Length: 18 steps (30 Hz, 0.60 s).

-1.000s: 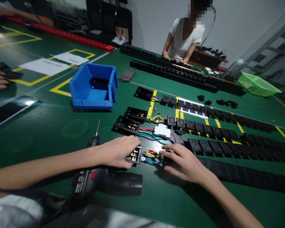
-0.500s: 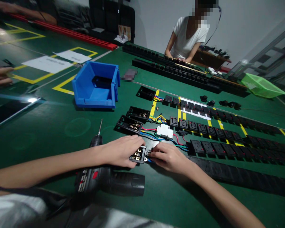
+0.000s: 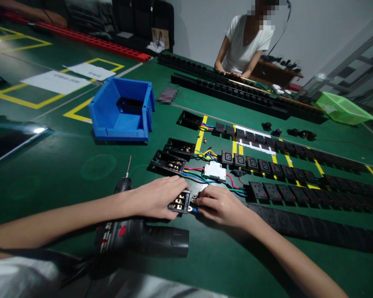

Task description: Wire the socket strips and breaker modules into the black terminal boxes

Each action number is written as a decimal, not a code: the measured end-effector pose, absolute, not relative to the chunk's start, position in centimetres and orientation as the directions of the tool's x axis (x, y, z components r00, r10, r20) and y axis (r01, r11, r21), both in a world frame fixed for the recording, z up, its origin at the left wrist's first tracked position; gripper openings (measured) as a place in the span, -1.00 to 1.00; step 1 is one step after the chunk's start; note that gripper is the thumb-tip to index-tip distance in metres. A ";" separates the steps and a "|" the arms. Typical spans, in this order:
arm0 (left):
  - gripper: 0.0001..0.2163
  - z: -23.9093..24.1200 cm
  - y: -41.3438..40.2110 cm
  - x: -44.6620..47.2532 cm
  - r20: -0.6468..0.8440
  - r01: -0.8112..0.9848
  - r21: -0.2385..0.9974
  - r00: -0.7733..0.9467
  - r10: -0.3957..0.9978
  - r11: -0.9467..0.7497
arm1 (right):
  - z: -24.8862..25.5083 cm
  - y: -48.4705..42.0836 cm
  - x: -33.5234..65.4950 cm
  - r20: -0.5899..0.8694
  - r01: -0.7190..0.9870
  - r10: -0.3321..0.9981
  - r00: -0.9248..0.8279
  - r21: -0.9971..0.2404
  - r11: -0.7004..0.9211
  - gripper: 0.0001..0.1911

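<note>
While our left hand (image 3: 166,199) grips the terminal block (image 3: 179,201), our right hand (image 3: 220,205) pinches wires (image 3: 195,210); we'd keep lugs (image 3: 190,209) flat.

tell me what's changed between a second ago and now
The right hand has moved left toward the black terminal block, its fingers going from spread to pinched at the wires. Another person's hand at the left edge has gone out of view. The left hand still holds the terminal block; the drill and blue bin stayed put.
</note>
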<state>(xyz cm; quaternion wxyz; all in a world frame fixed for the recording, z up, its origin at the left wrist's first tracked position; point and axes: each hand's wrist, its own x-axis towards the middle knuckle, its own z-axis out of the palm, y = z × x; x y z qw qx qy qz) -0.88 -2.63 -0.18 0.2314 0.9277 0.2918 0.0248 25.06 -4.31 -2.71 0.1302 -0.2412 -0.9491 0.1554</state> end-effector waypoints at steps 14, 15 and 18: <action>-0.61 -0.5 -2.5 -1.0 -0.080 0.522 0.418 0.837 0.542 -0.744 | -2.5 -4.3 25.0 0.108 0.454 0.521 -0.847 -0.364 0.813 -0.68; -0.62 -0.6 -2.5 -1.0 -0.074 0.521 0.416 0.837 0.543 -0.746 | -2.5 -4.3 24.9 0.103 0.461 0.527 -0.844 -0.363 0.809 -0.71; -0.62 -0.7 -2.6 -1.1 -0.061 0.516 0.402 0.840 0.540 -0.757 | -2.6 -4.3 24.9 0.086 0.488 0.549 -0.831 -0.362 0.795 -0.76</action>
